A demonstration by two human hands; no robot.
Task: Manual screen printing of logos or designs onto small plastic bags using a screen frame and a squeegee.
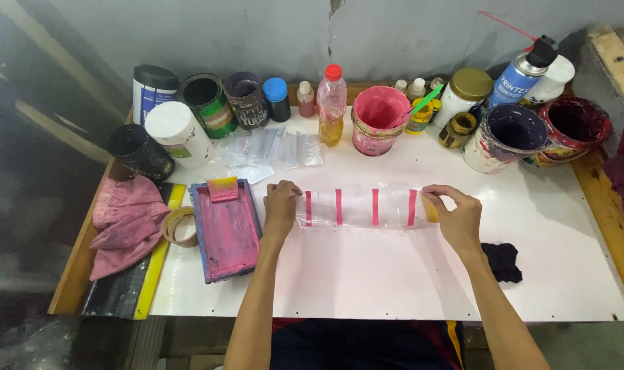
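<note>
A clear plastic strip printed with four upright pink bars [357, 207] lay flat across the middle of the white counter [394, 274], stretched between both hands. The left hand [280, 207] pressed down on the strip's left end, its grip a light fingertip pinch at the film's upper corner. The right hand [456, 214] held the opposite end, thumb and fingers closed on a small yellow piece [430, 206] at the strip's right edge; whether that piece was tape or a tool could not be told. Just outside the left grip sat a blue-framed printing screen smeared with pink ink [226, 229], a short squeegee with a yellow-to-pink blade [223, 189] resting on its far end. Beyond that lay a roll of tan tape [180, 227], a long yellow ruler [157, 255] and a crumpled pink rag [125, 223] at the counter's edge. Near the wrist of the right grip, on the near side, was a small black cloth [502, 261]. Away from both grips, along the wall, stood a pink plastic bucket of ink [380, 120], a clear bottle with a red cap holding yellow liquid [332, 105], a stack of loose clear plastic sleeves [274, 148], a blue spray can [524, 73], and a purple-stained paint tub [505, 136].
</note>
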